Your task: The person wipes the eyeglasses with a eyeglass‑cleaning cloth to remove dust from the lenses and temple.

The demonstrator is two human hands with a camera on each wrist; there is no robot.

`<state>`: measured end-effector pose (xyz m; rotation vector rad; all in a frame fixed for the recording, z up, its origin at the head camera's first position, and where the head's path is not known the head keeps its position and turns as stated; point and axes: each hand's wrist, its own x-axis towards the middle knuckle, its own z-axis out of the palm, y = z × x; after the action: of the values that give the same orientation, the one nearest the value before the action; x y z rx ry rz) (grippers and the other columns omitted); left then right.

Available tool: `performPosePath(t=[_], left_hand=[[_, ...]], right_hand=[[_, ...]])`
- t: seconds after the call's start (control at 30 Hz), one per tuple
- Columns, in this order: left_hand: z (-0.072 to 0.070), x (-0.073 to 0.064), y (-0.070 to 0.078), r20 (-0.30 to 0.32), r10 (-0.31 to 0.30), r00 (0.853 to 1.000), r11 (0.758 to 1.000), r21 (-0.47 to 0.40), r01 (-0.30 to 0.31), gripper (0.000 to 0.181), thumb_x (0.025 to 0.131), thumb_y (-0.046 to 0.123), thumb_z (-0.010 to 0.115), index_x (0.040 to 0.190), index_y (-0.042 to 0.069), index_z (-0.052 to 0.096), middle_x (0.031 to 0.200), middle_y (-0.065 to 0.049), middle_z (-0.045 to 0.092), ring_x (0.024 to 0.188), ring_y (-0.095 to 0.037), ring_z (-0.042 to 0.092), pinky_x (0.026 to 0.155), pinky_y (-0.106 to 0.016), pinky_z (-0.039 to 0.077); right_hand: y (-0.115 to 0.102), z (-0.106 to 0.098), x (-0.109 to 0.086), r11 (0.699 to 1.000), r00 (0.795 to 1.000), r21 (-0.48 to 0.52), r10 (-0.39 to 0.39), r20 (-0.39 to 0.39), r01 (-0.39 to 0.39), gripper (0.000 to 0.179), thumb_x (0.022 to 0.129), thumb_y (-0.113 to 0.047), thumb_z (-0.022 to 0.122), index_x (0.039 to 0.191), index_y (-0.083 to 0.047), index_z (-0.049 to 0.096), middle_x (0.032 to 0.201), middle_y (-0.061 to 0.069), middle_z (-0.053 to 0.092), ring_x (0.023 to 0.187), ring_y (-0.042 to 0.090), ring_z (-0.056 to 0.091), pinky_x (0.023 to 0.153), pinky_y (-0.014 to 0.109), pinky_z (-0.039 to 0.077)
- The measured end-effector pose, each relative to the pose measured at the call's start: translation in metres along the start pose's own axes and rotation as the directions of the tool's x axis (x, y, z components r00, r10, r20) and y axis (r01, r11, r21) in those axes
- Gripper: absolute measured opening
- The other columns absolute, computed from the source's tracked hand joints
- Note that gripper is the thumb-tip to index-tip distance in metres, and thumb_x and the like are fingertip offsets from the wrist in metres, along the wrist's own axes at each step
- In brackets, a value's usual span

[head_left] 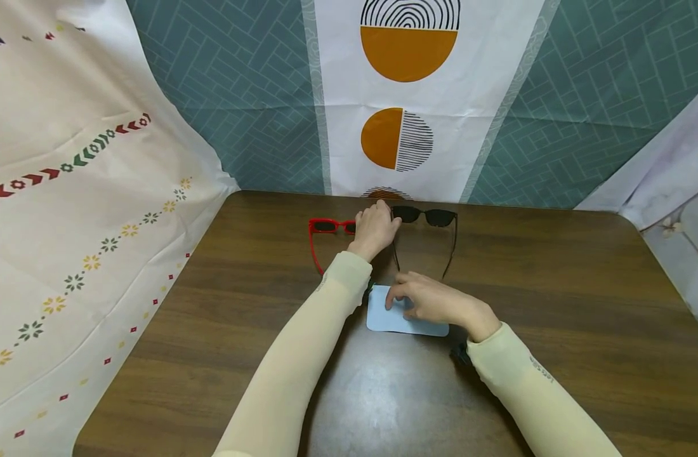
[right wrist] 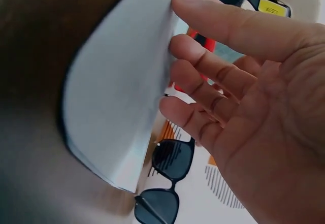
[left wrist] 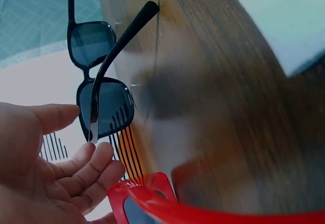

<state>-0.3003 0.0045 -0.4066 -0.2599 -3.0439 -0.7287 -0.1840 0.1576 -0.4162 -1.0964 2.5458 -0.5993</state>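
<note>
Red-framed sunglasses (head_left: 325,226) and black sunglasses (head_left: 439,218) stand side by side near the table's far edge, temples toward me. My left hand (head_left: 374,230) is between them, covering part of the red pair. In the left wrist view, its thumb and fingertips sit loosely at one front corner of the black sunglasses (left wrist: 105,102); whether they touch is unclear. Closer to me lies a light blue flat rectangle with rounded corners (head_left: 417,325). My right hand (head_left: 431,299) hovers over it, fingers bent downward. Its fingertips appear beside the rectangle's surface (right wrist: 111,87) in the right wrist view.
The brown wooden table (head_left: 554,273) extends to both sides. A patterned curtain (head_left: 257,114) hangs right behind its far edge. White embroidered cloth (head_left: 98,209) borders the left side, and pale fabric (head_left: 669,165) the right. A yellow-labelled black device (right wrist: 274,6) is near the left wrist.
</note>
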Motion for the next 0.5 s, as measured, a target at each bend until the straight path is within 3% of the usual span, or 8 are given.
performPosePath(t=[0.2, 0.5], left_hand=[[0.004, 0.007, -0.002, 0.043, -0.032, 0.999, 0.999, 0.018, 0.032, 0.043, 0.108, 0.036, 0.057, 0.133, 0.001, 0.053, 0.122, -0.013, 0.065, 0.122, -0.033, 0.060, 0.123, -0.050, 0.026], [0.010, 0.018, -0.007, 0.085, -0.055, 0.995, 0.998, 0.042, 0.052, 0.036, 0.108, 0.033, 0.057, 0.125, 0.002, 0.057, 0.110, -0.012, 0.066, 0.115, -0.032, 0.064, 0.120, -0.048, 0.030]], right_hand=[[0.001, 0.004, 0.002, 1.000, 1.000, 0.013, -0.004, -0.007, 0.004, 0.031, 0.085, 0.002, 0.083, 0.108, -0.017, 0.076, 0.112, 0.003, 0.061, 0.109, 0.024, 0.058, 0.096, 0.045, 0.052], [0.003, 0.005, 0.003, 0.999, 1.000, 0.027, -0.028, -0.014, 0.028, 0.030, 0.085, 0.004, 0.082, 0.105, -0.016, 0.074, 0.102, 0.001, 0.057, 0.096, 0.020, 0.057, 0.085, 0.037, 0.052]])
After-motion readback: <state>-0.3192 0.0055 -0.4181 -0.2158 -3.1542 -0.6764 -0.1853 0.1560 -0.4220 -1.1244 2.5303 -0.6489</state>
